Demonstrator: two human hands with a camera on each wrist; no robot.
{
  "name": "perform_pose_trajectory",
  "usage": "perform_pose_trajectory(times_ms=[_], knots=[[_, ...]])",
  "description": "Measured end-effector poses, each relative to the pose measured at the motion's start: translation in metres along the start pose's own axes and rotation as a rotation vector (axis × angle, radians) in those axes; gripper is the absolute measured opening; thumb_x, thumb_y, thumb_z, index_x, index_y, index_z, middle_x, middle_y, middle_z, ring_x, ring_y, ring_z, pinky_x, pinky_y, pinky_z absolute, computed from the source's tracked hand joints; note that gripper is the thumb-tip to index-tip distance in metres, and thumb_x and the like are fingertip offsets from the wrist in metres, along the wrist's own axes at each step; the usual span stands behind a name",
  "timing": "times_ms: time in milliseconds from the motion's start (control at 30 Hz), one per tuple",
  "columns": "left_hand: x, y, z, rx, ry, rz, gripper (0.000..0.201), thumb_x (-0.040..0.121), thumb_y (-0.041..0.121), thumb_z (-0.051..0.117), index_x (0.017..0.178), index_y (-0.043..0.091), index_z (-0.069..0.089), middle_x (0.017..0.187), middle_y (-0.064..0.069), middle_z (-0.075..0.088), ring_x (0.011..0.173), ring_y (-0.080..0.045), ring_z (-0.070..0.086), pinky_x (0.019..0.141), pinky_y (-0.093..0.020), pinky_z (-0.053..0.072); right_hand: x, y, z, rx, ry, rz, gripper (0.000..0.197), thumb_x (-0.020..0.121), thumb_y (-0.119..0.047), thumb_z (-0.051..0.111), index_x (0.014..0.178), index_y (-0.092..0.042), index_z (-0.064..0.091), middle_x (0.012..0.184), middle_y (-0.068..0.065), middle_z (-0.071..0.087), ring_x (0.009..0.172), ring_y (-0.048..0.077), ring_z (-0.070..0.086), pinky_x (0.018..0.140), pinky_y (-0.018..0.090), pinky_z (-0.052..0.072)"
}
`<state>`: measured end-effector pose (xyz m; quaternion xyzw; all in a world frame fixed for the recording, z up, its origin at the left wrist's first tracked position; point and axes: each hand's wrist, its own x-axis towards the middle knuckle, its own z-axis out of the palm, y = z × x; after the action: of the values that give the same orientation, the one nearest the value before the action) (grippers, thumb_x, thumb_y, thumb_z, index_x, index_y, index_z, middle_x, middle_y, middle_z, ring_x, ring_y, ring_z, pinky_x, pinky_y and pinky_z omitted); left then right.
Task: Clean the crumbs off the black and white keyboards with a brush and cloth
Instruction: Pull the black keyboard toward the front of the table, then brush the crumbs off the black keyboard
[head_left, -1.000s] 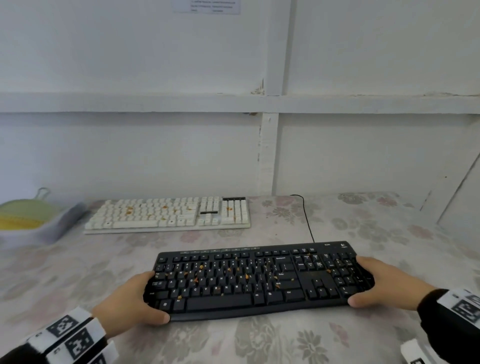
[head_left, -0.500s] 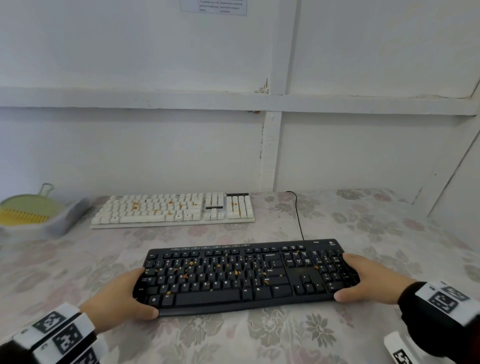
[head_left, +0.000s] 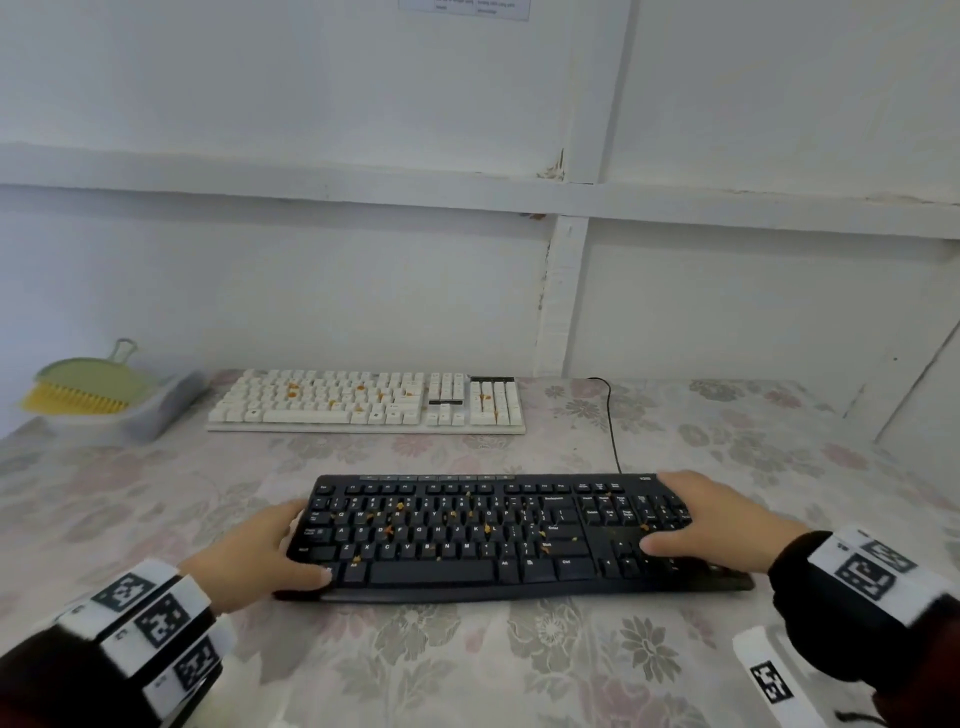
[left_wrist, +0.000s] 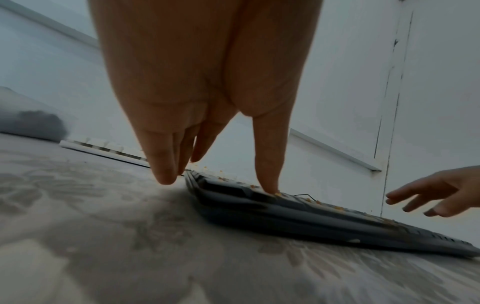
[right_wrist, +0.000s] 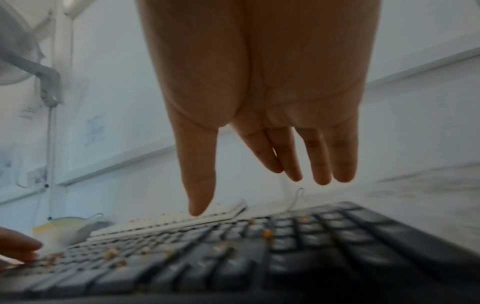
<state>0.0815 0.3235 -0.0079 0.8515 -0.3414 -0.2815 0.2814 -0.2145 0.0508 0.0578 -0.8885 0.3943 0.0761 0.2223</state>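
Black keyboard (head_left: 478, 535) lies between my left hand (head_left: 254, 558) and right hand (head_left: 722, 525), fingers straight and unclamped; any tilt spills crumbs (head_left: 487, 528) onto cloth beneath.

The black keyboard (head_left: 467, 535) lies flat on the tabletop (head_left: 156, 499), close to the person, with orange crumbs (head_left: 487, 528) scattered over its keys. The white keyboard (head_left: 363, 402) lies farther back near the wall, also dotted with crumbs. At the far left, a green brush (head_left: 78, 387) with yellow bristles rests in a grey tray (head_left: 156, 410).
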Motion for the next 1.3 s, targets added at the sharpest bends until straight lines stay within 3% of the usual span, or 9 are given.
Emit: perform_pose_trajectory(times_ms=[100, 233, 600, 800, 900, 1000, 1133, 1233, 1300], knots=[[0.002, -0.006, -0.013, -0.015, 0.084, 0.014, 0.085, 0.077, 0.021, 0.075, 0.145, 0.015, 0.023, 0.147, -0.003, 0.034, 0.133, -0.019, 0.036, 0.109, -0.032, 0.033, 0.010, -0.038, 0.005, 0.022, 0.009, -0.088, 0.097, 0.075, -0.060, 0.061, 0.149, -0.016, 0.018, 0.155, 0.001, 0.022, 0.140, 0.015, 0.026, 0.110, 0.025, 0.025], [0.004, -0.024, -0.048, -0.062, 0.176, 0.092, 0.077, 0.077, 0.018, 0.074, 0.142, 0.017, 0.031, 0.142, -0.006, 0.041, 0.130, -0.017, 0.040, 0.106, -0.031, 0.036, 0.029, -0.109, 0.021, 0.040, 0.029, -0.233, 0.080, 0.087, -0.046, 0.059, 0.150, -0.019, 0.018, 0.156, -0.001, 0.020, 0.141, 0.013, 0.025, 0.112, 0.025, 0.023], [0.027, -0.124, -0.193, -0.070, 0.380, 0.171, 0.070, 0.079, 0.017, 0.072, 0.139, 0.012, 0.037, 0.140, -0.003, 0.043, 0.130, -0.017, 0.040, 0.107, -0.034, 0.036, 0.094, -0.351, 0.084, 0.084, -0.028, -0.458, 0.075, 0.092, -0.043, 0.054, 0.151, -0.015, 0.017, 0.158, 0.001, 0.017, 0.144, 0.016, 0.019, 0.113, 0.029, 0.019], [0.054, -0.193, -0.262, -0.002, 0.543, 0.108, 0.076, 0.075, 0.022, 0.076, 0.139, 0.014, 0.036, 0.142, -0.005, 0.042, 0.130, -0.021, 0.039, 0.109, -0.042, 0.033, 0.118, -0.450, 0.115, 0.173, -0.063, -0.444, 0.055, 0.095, -0.030, 0.052, 0.142, -0.007, 0.034, 0.147, 0.009, 0.038, 0.132, 0.023, 0.039, 0.101, 0.028, 0.033], [0.074, -0.219, -0.281, -0.080, 0.478, 0.016, 0.098, 0.068, 0.029, 0.082, 0.145, 0.014, 0.023, 0.148, -0.008, 0.033, 0.134, -0.024, 0.033, 0.110, -0.045, 0.031, 0.140, -0.482, 0.133, 0.236, -0.079, -0.397, 0.051, 0.094, -0.029, 0.055, 0.134, -0.001, 0.042, 0.138, 0.018, 0.046, 0.124, 0.031, 0.048, 0.102, 0.039, 0.039], [0.091, -0.230, -0.286, -0.187, 0.356, -0.064, 0.118, 0.057, 0.038, 0.084, 0.148, 0.013, 0.014, 0.151, -0.011, 0.027, 0.136, -0.027, 0.030, 0.109, -0.044, 0.030, 0.165, -0.502, 0.151, 0.297, -0.070, -0.368, 0.056, 0.089, -0.030, 0.061, 0.134, -0.004, 0.041, 0.135, 0.016, 0.049, 0.118, 0.030, 0.052, 0.099, 0.042, 0.044], [0.107, -0.242, -0.289, -0.387, 0.199, -0.067, 0.157, 0.019, 0.053, 0.090, 0.148, 0.017, 0.009, 0.150, -0.010, 0.030, 0.135, -0.027, 0.034, 0.109, -0.048, 0.032, 0.196, -0.516, 0.173, 0.326, -0.058, -0.340, 0.076, 0.081, -0.038, 0.067, 0.139, -0.006, 0.032, 0.135, 0.012, 0.048, 0.115, 0.028, 0.054, 0.096, 0.040, 0.047], [0.119, -0.247, -0.288, -0.522, 0.155, -0.064, 0.140, 0.033, 0.031, 0.095, 0.147, 0.012, 0.015, 0.145, -0.012, 0.037, 0.128, -0.028, 0.043, 0.104, -0.047, 0.038, 0.203, -0.522, 0.177, 0.335, -0.059, -0.324, 0.066, 0.083, -0.033, 0.067, 0.132, -0.002, 0.037, 0.125, 0.013, 0.053, 0.107, 0.026, 0.056, 0.090, 0.036, 0.048], [0.124, -0.246, -0.286, -0.502, 0.125, -0.020, 0.126, 0.032, 0.031, 0.087, 0.141, 0.011, 0.028, 0.133, -0.009, 0.051, 0.113, -0.022, 0.056, 0.092, -0.037, 0.047, 0.204, -0.523, 0.177, 0.339, -0.068, -0.314, 0.059, 0.085, -0.031, 0.066, 0.127, 0.000, 0.040, 0.120, 0.015, 0.056, 0.101, 0.024, 0.056, 0.081, 0.032, 0.047]])
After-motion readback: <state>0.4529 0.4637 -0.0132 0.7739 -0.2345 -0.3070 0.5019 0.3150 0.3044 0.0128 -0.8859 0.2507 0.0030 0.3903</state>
